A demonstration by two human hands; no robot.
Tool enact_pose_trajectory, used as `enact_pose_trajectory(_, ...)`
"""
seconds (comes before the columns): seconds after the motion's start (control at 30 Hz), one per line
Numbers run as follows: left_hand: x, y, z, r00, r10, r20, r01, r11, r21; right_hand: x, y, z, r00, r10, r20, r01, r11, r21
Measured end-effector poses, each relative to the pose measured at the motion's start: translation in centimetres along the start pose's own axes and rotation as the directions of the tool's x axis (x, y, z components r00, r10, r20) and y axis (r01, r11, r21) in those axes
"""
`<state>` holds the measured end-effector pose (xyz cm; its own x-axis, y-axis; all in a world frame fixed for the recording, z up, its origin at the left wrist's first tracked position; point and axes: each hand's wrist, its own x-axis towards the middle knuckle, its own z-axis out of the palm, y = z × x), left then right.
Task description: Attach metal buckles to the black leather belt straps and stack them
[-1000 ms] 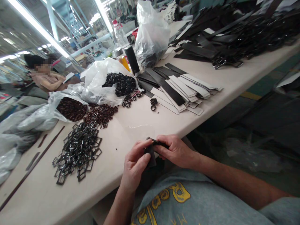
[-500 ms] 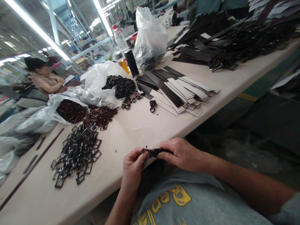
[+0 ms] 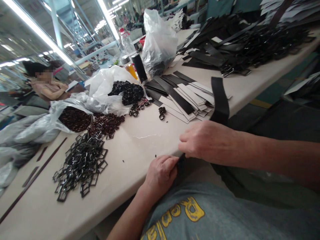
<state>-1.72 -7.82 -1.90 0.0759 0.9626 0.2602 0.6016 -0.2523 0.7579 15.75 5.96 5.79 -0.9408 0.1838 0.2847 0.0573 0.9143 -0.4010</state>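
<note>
1. the desk (image 3: 130,150) runs past both hands on the far side; its near edge lies right by the left hand (image 3: 161,171).
2. a heap of dark straps (image 3: 232,50) sits well beyond the right hand (image 3: 207,141), with flat black-and-white strips (image 3: 200,96) between the two, nearer the hand.
3. a pile of metal frames (image 3: 82,160) lies well to the left of the left hand.
4. the black strap (image 3: 220,96) is the thing being handled. half a second ago it ran low and compact between the hands; now a wide free length stands up behind the right hand, which has shifted right and away from the body. this suggests the person has changed the hold and is still working on the strap, since it is not laid down.
5. the strap's long axis rises steeply from behind the right hand, bowed, its free end pointing up and away from the body. the middle is hidden, so the link to the dark piece between the hands is only likely.
6. both hands are closed: the left pinches the dark end, fingers curled; the right is bunched around the strap, its fingertips just beside the left, the exact contact hidden.
7. a tiny dark speck (image 3: 155,156) lies just beyond the left hand.
</note>
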Motion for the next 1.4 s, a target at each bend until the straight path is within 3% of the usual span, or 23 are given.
enact_pose_trajectory(0.1,1.5,-0.3,0.2,0.981,-0.146,-0.131,0.124,0.979,-0.163,1.0,0.3,-1.1,0.986,0.019,-0.165,-0.015,0.999,0.029)
enact_pose_trajectory(0.23,3.4,-1.0,-0.1,0.897,-0.386,-0.216,0.202,0.793,-0.575,0.1,1.2,-0.5,0.897,0.264,-0.354,-0.272,0.962,0.027)
enact_pose_trajectory(0.3,4.2,-1.1,-0.1,0.871,-0.437,-0.227,0.194,0.729,-0.657,-0.7,1.9,1.1,0.892,0.359,-0.276,-0.343,0.934,0.106)
enact_pose_trajectory(0.37,4.8,-1.2,0.2,0.864,-0.453,-0.221,0.191,0.7,-0.688,-1.0,2.5,3.4,0.914,0.39,-0.113,-0.35,0.897,0.268)
enact_pose_trajectory(0.43,5.0,-1.1,0.7,0.866,-0.46,-0.198,0.197,0.677,-0.709,-0.9,2.7,5.7,0.917,0.396,-0.04,-0.331,0.816,0.474)
enact_pose_trajectory(0.57,5.0,-1.0,1.9,0.861,-0.474,-0.185,0.202,0.653,-0.73,0.1,2.4,9.1,0.853,0.487,-0.188,-0.165,0.594,0.787)
enact_pose_trajectory(0.7,4.9,-1.1,2.7,0.857,-0.48,-0.19,0.193,0.64,-0.744,0.6,1.6,10.5,0.793,0.579,-0.192,-0.028,0.35,0.936)
enact_pose_trajectory(0.8,5.2,-0.9,3.3,0.862,-0.481,-0.163,0.2,0.616,-0.762,0.7,1.1,10.6,0.718,0.677,-0.163,0.017,0.216,0.976)
enact_pose_trajectory(0.87,5.6,-0.6,3.6,0.863,-0.482,-0.151,0.201,0.602,-0.773,0.8,1.0,10.5,0.667,0.727,-0.164,0.018,0.204,0.979)
enact_pose_trajectory(0.97,6.1,-0.2,4.0,0.859,-0.487,-0.159,0.19,0.592,-0.783,0.8,1.1,10.3,0.609,0.77,-0.188,-0.032,0.261,0.965)
enact_pose_trajectory(1.17,5.8,0.4,3.3,0.871,-0.483,-0.086,0.25,0.587,-0.77,1.0,2.2,9.9,0.578,0.791,-0.203,-0.043,0.277,0.96)
enact_pose_trajectory(1.3,3.7,-0.5,0.9,0.87,-0.484,-0.088,0.274,0.625,-0.73,1.7,3.7,9.9,0.488,0.842,-0.229,-0.025,0.276,0.961)
enact_pose_trajectory(1.4,0.9,-2.3,-2.8,0.817,-0.537,-0.211,0.294,0.702,-0.649,2.1,4.7,10.3,0.447,0.867,-0.218,-0.09,0.286,0.954)
